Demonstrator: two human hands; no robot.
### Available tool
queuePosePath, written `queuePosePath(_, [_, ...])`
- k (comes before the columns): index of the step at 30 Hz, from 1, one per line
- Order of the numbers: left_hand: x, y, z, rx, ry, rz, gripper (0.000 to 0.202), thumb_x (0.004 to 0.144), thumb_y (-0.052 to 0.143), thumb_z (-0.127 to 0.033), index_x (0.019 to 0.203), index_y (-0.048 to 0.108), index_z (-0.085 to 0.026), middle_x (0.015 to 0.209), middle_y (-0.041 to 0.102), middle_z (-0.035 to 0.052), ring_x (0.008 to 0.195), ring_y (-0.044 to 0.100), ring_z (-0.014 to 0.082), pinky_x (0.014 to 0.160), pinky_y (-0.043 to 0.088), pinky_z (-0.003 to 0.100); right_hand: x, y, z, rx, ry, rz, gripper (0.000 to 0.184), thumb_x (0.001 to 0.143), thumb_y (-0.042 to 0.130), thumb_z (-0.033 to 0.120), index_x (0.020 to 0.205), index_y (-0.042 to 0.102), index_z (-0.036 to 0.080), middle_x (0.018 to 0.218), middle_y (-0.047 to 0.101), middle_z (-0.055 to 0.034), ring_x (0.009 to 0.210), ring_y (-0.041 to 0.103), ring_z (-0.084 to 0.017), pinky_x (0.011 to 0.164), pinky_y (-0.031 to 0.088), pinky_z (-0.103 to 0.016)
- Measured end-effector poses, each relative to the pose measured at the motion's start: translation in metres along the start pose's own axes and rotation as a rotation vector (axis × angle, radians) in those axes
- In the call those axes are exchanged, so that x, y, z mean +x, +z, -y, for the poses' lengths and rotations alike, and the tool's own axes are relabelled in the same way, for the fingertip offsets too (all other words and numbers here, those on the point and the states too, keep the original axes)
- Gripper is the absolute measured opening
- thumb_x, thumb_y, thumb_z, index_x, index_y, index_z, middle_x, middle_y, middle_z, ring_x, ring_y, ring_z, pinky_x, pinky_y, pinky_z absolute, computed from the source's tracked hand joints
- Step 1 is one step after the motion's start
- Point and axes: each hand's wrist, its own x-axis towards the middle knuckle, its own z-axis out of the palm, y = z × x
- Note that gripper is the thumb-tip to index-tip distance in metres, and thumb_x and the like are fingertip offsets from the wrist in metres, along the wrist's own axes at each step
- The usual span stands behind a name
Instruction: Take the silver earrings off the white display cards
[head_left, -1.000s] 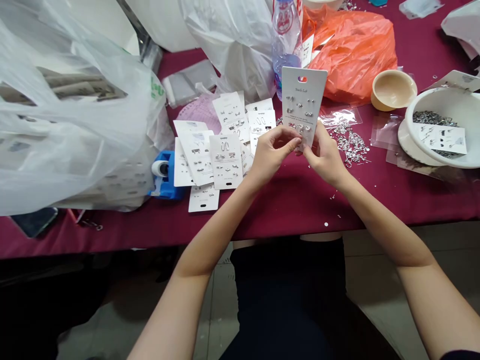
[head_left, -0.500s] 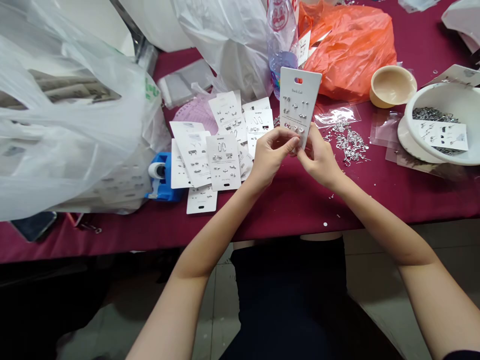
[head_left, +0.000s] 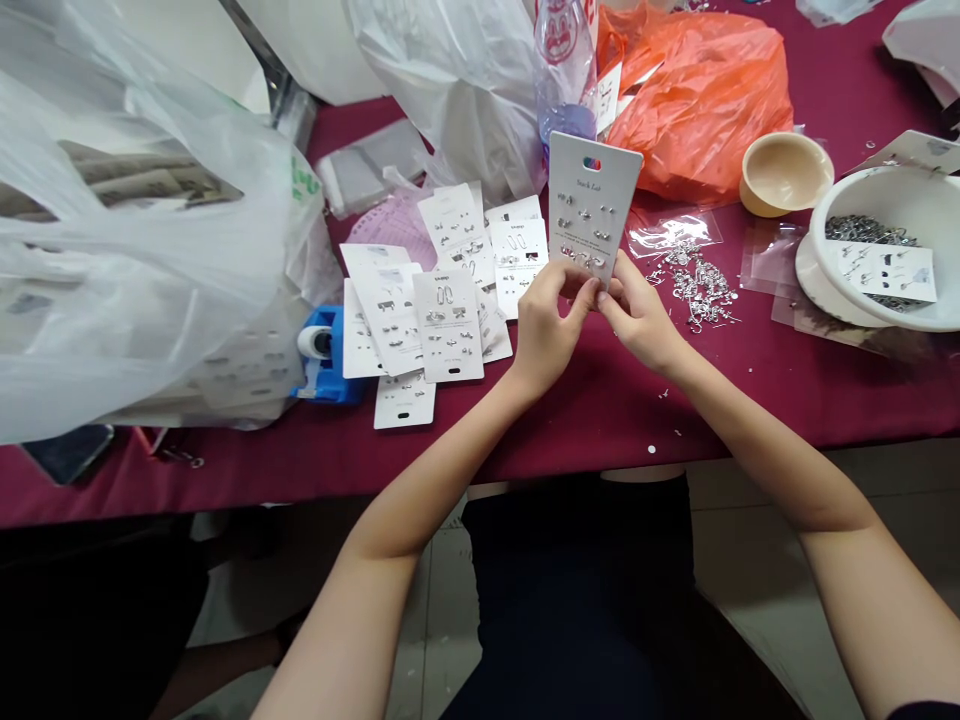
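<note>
A white earring card with rows of small silver earrings stands upright between my two hands. My left hand pinches its lower left edge, thumb in front. At the lower right edge, my right hand is closed on the same card, its thumb tip close to the left thumb. Fingers behind the card are hidden. Left of my hands lies a spread of similar earring cards. A pile of loose silver earrings lies to the right, beside a clear plastic bag.
A blue tape dispenser and a large white plastic bag stand left. Behind are a clear bottle and an orange bag. A beige cup and a white bowl of metal pieces are right.
The held card has shifted slightly left and turned a little more face-on. Both hands keep their hold on it. At lower left, another person's leg has come into view.
</note>
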Motion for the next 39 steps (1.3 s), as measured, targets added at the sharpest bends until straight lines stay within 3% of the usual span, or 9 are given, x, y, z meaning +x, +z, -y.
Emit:
queuePosePath(5, [-0.003,0.001,0.0,0.075,0.037,-0.003,0.005,0.095,0.061,-0.016,0.091,0.064,-0.016,0.087,0.07,0.0031,0.078,0.065,0.0117,0.073,0.055,0.025,0.002,0.0,-0.004,0.059,0.008,-0.034,0.046,0.095,0.054,0.045,0.134,0.055,0.021,0.126,0.072,-0.0087,0.121,0.069,-0.027,0.107,0.058,-0.047])
queuePosePath(10, [-0.004,0.002,0.002,0.131,0.057,0.036,0.006,0.097,0.055,-0.016,0.093,0.061,-0.017,0.089,0.069,0.004,0.08,0.065,0.0134,0.074,0.056,0.027,0.003,0.0,-0.004,0.061,0.017,-0.079,0.046,0.094,0.057,0.053,0.128,0.06,0.022,0.123,0.073,-0.0079,0.119,0.07,-0.027,0.106,0.06,-0.047])
queuePosePath(15, [-0.006,0.003,0.002,0.068,0.142,0.106,0.011,0.101,0.048,-0.016,0.109,0.054,-0.019,0.101,0.07,0.0049,0.091,0.07,0.0127,0.083,0.058,0.028,0.006,-0.005,-0.001,0.121,0.05,-0.128,0.043,0.09,0.062,0.053,0.12,0.063,0.022,0.121,0.074,-0.0074,0.117,0.071,-0.028,0.102,0.062,-0.05])
queuePosePath(20, [0.0,0.001,0.007,0.073,0.237,0.058,0.011,0.104,0.043,-0.019,0.108,0.052,-0.021,0.094,0.064,0.0028,0.084,0.066,0.011,0.078,0.056,0.026,0.014,-0.041,0.007,0.073,-0.012,-0.248,0.043,0.088,0.066,0.059,0.118,0.061,0.029,0.124,0.072,-0.0055,0.13,0.064,-0.031,0.097,0.064,-0.05])
queuePosePath(22, [0.009,0.004,0.014,0.13,0.237,0.108,0.011,0.102,0.044,-0.016,0.105,0.054,-0.021,0.093,0.065,0.0039,0.085,0.064,0.0132,0.079,0.054,0.029,0.016,-0.061,0.012,0.041,-0.037,-0.329,0.045,0.09,0.062,0.064,0.121,0.058,0.032,0.126,0.07,-0.0053,0.133,0.06,-0.031,0.095,0.064,-0.047])
queuePosePath(25, [0.026,0.021,0.026,0.248,0.213,0.301,0.012,0.095,0.051,-0.012,0.098,0.058,-0.021,0.094,0.067,0.0067,0.089,0.063,0.0187,0.083,0.051,0.035,0.015,-0.085,0.02,0.073,-0.008,-0.342,0.049,0.093,0.055,0.068,0.126,0.054,0.032,0.122,0.07,-0.0082,0.131,0.059,-0.029,0.089,0.065,-0.043])
queuePosePath(29, [0.046,0.058,0.032,0.371,0.161,0.537,0.01,0.09,0.056,-0.011,0.093,0.06,-0.02,0.096,0.067,0.0091,0.094,0.061,0.0237,0.086,0.049,0.039,0.01,-0.097,0.028,0.05,0.061,-0.362,0.052,0.093,0.05,0.071,0.128,0.053,0.032,0.116,0.069,-0.0096,0.121,0.063,-0.028,0.078,0.067,-0.038])
queuePosePath(33, [0.057,0.087,0.027,0.433,0.122,0.589,0.015,0.087,0.057,-0.005,0.093,0.063,-0.017,0.102,0.068,0.0131,0.101,0.061,0.0256,0.087,0.049,0.038,0.012,-0.1,0.027,-0.098,0.045,-0.445,0.052,0.093,0.045,0.07,0.136,0.048,0.039,0.122,0.066,-0.007,0.121,0.065,-0.029,0.075,0.068,-0.039])
queuePosePath(39, [0.061,0.101,0.024,0.557,0.086,0.618,0.019,0.088,0.052,-0.004,0.092,0.067,-0.014,0.103,0.071,0.0183,0.098,0.064,0.0294,0.079,0.052,0.041,0.013,-0.103,0.02,-0.207,-0.015,-0.44,0.057,0.093,0.044,0.072,0.144,0.041,0.046,0.132,0.064,-0.0056,0.13,0.062,-0.031,0.08,0.069,-0.043])
